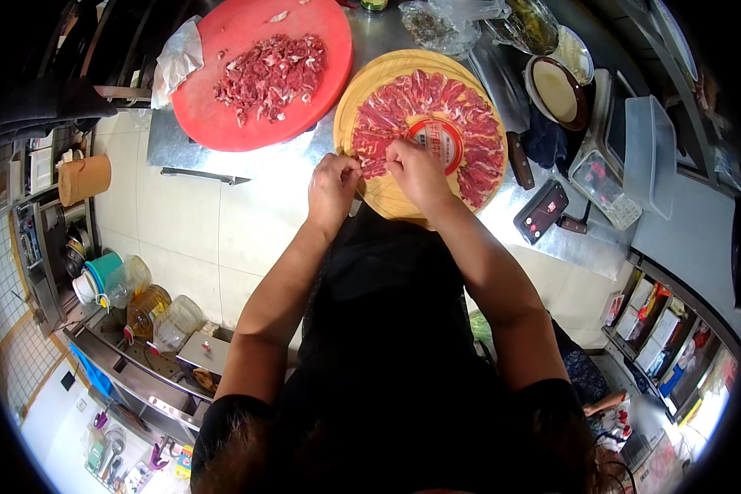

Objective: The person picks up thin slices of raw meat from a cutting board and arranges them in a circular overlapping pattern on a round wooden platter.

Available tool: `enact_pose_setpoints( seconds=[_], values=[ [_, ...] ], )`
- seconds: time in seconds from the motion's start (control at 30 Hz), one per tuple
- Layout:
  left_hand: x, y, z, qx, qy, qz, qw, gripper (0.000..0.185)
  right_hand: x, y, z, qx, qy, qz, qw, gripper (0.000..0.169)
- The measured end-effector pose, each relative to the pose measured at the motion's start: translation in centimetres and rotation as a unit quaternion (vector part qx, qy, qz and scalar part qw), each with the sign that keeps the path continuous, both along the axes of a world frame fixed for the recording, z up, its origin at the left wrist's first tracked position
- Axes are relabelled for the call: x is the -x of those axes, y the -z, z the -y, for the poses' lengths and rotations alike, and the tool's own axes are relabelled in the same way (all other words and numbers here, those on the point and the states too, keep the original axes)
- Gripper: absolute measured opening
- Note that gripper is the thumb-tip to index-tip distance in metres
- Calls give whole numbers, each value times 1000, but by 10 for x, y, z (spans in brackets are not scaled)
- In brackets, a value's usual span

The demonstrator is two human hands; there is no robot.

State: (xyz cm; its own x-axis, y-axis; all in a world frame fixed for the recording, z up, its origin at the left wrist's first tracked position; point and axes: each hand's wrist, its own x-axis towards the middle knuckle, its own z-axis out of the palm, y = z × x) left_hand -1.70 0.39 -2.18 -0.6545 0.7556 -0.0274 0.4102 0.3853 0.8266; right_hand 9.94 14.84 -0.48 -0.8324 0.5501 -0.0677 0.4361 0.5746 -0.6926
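Slices of raw red meat [425,92] lie in an open ring on a round wooden board [390,202], around a red and white disc [451,133] that bears writing. At the board's lower left, my left hand [334,185] pinches the outer end of a meat slice near the rim. My right hand [415,171] is on the inner side of the same part of the ring, its fingertips together at the meat; whether they grip it is hidden. A heap of cut raw meat [275,77] rests on a round red cutting board [222,126] at the upper left.
A cleaver [500,80] lies right of the wooden board. Beyond it are a phone [540,212], a kitchen scale [605,188], a clear plastic bin [648,154] and a bowl [554,89]. Plastic bags [438,28] lie behind. Another person's arm [606,402] shows at the lower right.
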Motion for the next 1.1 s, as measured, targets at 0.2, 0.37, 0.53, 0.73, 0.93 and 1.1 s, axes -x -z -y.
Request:
enact_pose_setpoints(
  seconds=[0.2, 0.37, 0.53, 0.73, 0.93, 1.1],
  values=[
    [-3, -5, 6, -77, 0, -87, 993, 12, -11, 2, 7, -34, -23, -45, 998, 8],
    [1, 4, 0, -92, 61, -95, 989, 13, -9, 9, 8, -102, -43, -32, 993, 7],
    [63, -5, -2, -95, 8, -75, 993, 12, -25, -9, 2, 83, 59, -7, 995, 8],
    [167, -33, -55, -35, 141, -302, 942, 23, -41, -10, 5, 113, 132, -51, 984, 12],
    [197, -55, -99, 156, 421, -388, 804, 26, -39, -14, 15, 58, 152, -70, 984, 13],
    [221, -78, -113, 116, 511, -294, 799, 17, -33, -16, 20, 73, 178, -74, 978, 13]
  ],
)
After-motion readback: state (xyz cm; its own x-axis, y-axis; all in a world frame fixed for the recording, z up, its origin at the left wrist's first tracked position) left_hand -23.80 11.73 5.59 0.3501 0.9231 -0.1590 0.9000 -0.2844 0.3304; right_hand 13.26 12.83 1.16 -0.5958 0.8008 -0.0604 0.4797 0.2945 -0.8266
